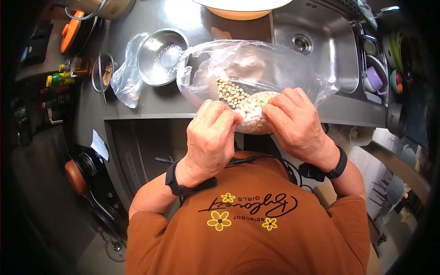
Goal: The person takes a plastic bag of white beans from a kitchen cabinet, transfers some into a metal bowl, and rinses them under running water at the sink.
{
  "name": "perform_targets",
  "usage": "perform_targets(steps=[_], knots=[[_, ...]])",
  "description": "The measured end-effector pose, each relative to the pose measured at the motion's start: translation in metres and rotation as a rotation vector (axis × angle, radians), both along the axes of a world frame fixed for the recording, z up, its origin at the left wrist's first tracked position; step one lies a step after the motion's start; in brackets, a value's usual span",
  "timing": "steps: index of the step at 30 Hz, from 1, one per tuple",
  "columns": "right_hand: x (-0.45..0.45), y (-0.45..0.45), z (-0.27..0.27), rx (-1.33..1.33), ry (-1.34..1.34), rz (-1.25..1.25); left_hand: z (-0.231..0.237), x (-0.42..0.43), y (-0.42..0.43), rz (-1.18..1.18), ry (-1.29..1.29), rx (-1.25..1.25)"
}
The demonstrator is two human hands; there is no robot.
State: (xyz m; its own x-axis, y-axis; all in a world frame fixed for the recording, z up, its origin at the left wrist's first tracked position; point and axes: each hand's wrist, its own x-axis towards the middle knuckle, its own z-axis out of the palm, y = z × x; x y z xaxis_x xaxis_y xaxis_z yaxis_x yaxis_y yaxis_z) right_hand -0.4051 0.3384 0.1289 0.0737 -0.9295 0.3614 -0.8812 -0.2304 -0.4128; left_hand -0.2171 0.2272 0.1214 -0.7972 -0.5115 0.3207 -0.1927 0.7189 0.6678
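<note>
My left hand [211, 137] and my right hand [295, 125] pinch the edge of a small clear plastic bag [256, 126] between thumbs and fingers. Pale beans or nuts [254, 103] fill its lower part, which hangs at the counter's front edge. Just beyond it, a large clear plastic bag [285, 65] lies spread over the counter and the sink's edge. Yellowish-brown beans or seeds [230, 91] show by its near left side; whether they lie inside a further bag I cannot tell. The fingertips partly hide the small bag's rim.
Left of the bags stand a shiny steel bowl [163, 56], a crumpled clear bag [129, 79] and a small metal bowl [107, 74] with brown dried pieces. A steel sink [330, 41] is to the right, beside a dish rack [374, 68]. A large pale basin [244, 13] sits at the back.
</note>
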Motion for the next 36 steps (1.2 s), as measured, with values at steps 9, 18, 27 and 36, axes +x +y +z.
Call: perform_targets(steps=[9, 18, 27, 36], knots=[[-0.006, 0.001, -0.001, 0.005, -0.049, -0.011, 0.005, -0.006, -0.001, -0.014, -0.063, -0.014], [0.006, -0.011, 0.0, -0.056, 0.055, 0.025, -0.006, -0.015, -0.003, -0.063, 0.022, -0.125], [0.003, -0.002, 0.004, -0.016, 0.035, 0.036, -0.004, -0.011, 0.001, -0.08, 0.032, -0.12], [-0.042, 0.026, 0.003, -0.006, 0.14, -0.058, -0.003, -0.014, -0.001, -0.083, 0.046, -0.105]])
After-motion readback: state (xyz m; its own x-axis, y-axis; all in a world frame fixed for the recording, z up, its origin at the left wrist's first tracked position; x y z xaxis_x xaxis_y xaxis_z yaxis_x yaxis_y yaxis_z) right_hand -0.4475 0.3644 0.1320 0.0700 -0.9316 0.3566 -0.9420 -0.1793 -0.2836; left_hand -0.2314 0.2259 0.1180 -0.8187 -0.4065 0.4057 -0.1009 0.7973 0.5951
